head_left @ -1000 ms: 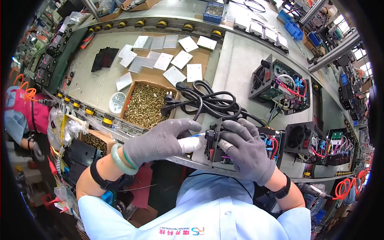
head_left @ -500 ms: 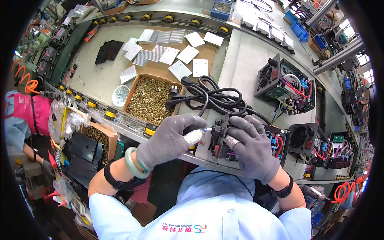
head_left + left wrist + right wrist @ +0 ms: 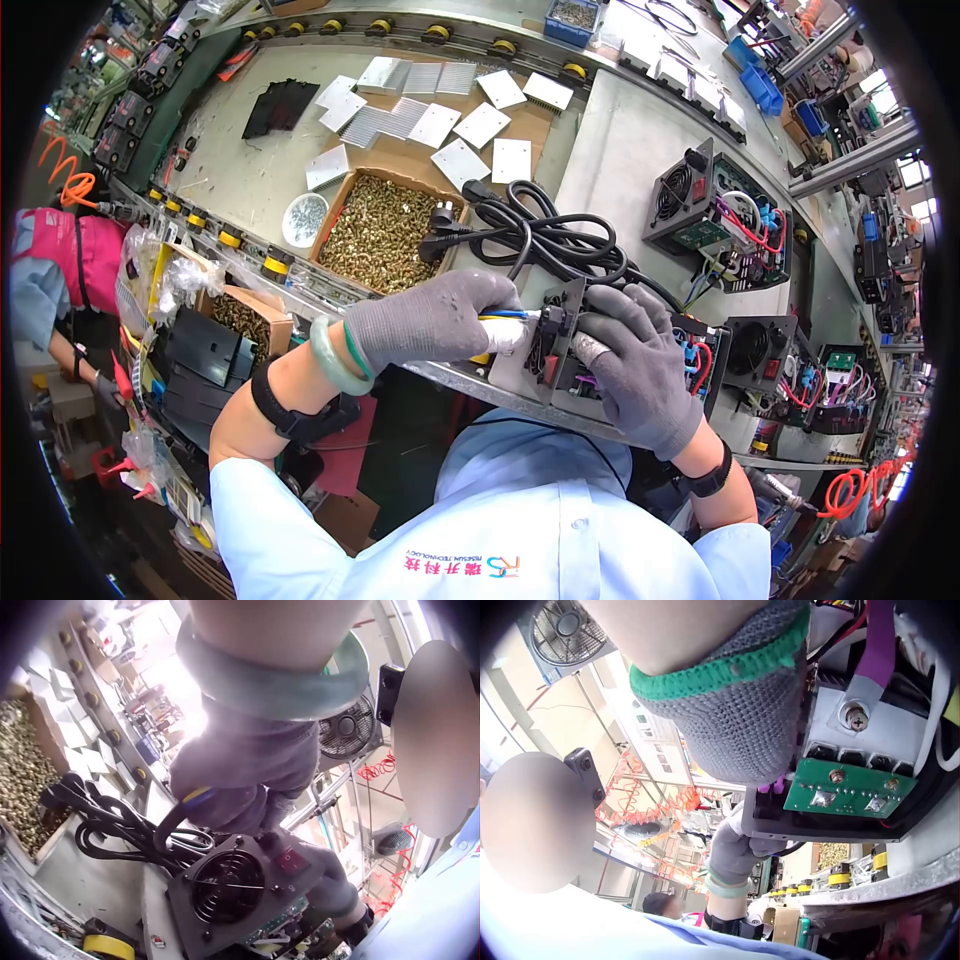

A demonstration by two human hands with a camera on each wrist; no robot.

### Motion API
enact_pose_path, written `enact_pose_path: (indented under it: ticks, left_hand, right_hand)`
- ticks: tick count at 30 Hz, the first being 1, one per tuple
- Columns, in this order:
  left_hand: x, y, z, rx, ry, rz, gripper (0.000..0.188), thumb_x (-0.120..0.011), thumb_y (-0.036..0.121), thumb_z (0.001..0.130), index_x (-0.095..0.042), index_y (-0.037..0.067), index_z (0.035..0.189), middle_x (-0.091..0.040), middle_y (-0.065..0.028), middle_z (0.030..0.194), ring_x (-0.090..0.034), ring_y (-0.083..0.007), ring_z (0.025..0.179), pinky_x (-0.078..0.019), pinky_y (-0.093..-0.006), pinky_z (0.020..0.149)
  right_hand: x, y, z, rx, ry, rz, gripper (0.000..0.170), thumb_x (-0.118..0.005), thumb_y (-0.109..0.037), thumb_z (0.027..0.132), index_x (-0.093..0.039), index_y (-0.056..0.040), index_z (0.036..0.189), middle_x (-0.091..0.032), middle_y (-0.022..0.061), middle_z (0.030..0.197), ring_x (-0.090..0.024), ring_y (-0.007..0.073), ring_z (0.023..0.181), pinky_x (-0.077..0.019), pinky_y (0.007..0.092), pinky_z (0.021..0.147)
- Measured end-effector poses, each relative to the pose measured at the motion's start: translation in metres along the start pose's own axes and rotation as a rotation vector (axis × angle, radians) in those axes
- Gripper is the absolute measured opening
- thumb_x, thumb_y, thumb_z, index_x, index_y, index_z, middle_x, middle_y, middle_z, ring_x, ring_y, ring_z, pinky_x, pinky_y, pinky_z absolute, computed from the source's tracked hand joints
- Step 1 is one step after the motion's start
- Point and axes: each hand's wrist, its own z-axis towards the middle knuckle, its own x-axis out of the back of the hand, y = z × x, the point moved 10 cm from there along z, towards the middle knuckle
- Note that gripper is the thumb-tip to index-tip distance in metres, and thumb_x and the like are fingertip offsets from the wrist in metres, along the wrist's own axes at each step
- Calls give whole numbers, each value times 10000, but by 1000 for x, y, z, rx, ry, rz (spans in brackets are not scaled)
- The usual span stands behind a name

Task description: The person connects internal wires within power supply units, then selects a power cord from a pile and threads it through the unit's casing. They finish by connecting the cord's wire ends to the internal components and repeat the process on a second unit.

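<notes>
My gloved left hand (image 3: 425, 318), its thumb wrapped in white tape, pinches blue and yellow wires (image 3: 508, 314) at the front of a black power unit's panel. In the left wrist view, this panel carries a round fan (image 3: 227, 886) and a red rocker switch (image 3: 292, 859). My gloved right hand (image 3: 645, 375) holds the unit from behind the panel, its fingers bent over the top edge. A green circuit board (image 3: 847, 786) and a purple wire (image 3: 877, 652) show inside the unit. A coiled black power cord (image 3: 570, 243) lies just beyond both hands.
A carton of brass-coloured screws (image 3: 385, 225) stands left of the cord, beside a white dish (image 3: 304, 219). Several finned metal heat sinks (image 3: 433, 126) lie behind it. More power units (image 3: 720, 215) stand to the right. The bench edge (image 3: 480, 385) runs close to my body.
The head view has shifted, moving the bench scene rightward and slightly up. More of the blue and yellow wires now shows at my left fingertips. My right hand keeps its hold on the unit.
</notes>
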Motion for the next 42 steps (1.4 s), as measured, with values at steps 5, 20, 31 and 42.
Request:
enact_pose_path:
  ticks: [5, 20, 31, 42]
  left_hand:
    - [14, 37, -17, -352, 351, 234, 176, -703, 140, 866, -648, 42, 1001, -654, -143, 798, -659, -314, 708, -527, -372, 652]
    - [28, 31, -26, -240, 465, 51, 190, -693, 98, 885, -705, -4, 1045, -696, -118, 871, -680, -177, 800, -536, -299, 730]
    - [25, -3, 10, 72, 122, -154, 196, -714, 147, 881, -712, -20, 984, -710, -61, 856, -632, -95, 808, -521, -269, 760]
    - [15, 5, 24, -21, -184, 4, 231, -647, 199, 937, -699, -26, 941, -649, -49, 758, -569, -92, 703, -485, -280, 669]
  right_hand:
    - [1, 0, 1, -1, 2, -5, 309, -660, -163, 729, -683, -83, 1026, -645, 89, 1157, -523, 292, 1284, -356, 533, 1117]
    - [-3, -1, 0, 13, -16, -25, 319, -661, -195, 737, -672, -85, 1036, -641, 87, 1173, -515, 296, 1290, -352, 532, 1117]
    - [1, -1, 3, -12, -12, 2, 300, -650, -221, 751, -687, -89, 1017, -658, 68, 1167, -525, 280, 1284, -358, 514, 1113]
    - [-1, 2, 2, -38, -14, -1, 285, -643, -173, 753, -688, -96, 1024, -669, 63, 1141, -537, 268, 1273, -358, 505, 1117]
